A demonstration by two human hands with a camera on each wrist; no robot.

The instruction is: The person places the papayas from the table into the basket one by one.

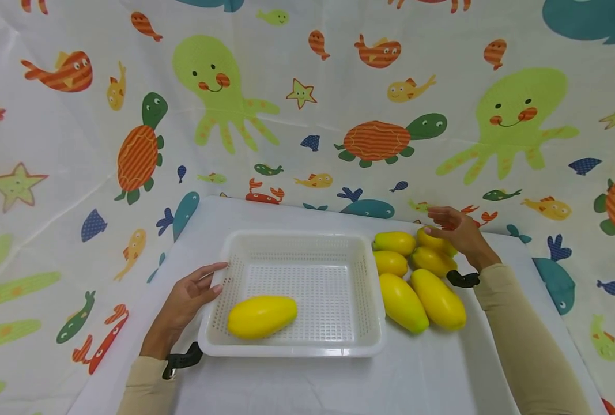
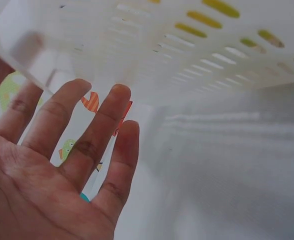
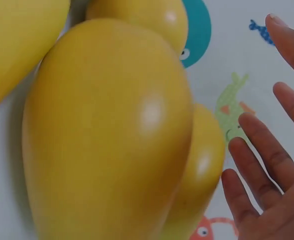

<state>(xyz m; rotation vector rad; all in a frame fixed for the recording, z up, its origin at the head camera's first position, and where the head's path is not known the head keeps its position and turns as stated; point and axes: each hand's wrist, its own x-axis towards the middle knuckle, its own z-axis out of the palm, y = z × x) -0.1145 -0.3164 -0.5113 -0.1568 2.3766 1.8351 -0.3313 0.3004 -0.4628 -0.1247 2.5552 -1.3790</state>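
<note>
Yellow fruit (image 1: 262,317) (mango-like in outline): lay in the near-left part of the white perforated basket (image 1: 307,350). Six similar fruits (image 1: 438,300): lay clustered on the white table (image 1: 297,386), just right of the basket. Left hand (image 1: 185,297): touched the basket's left rim with fingers extended, ungripping. Right hand (image 1: 460,230): hovered beside the farthest fruits with fingers spread and nothing grasped.
</note>
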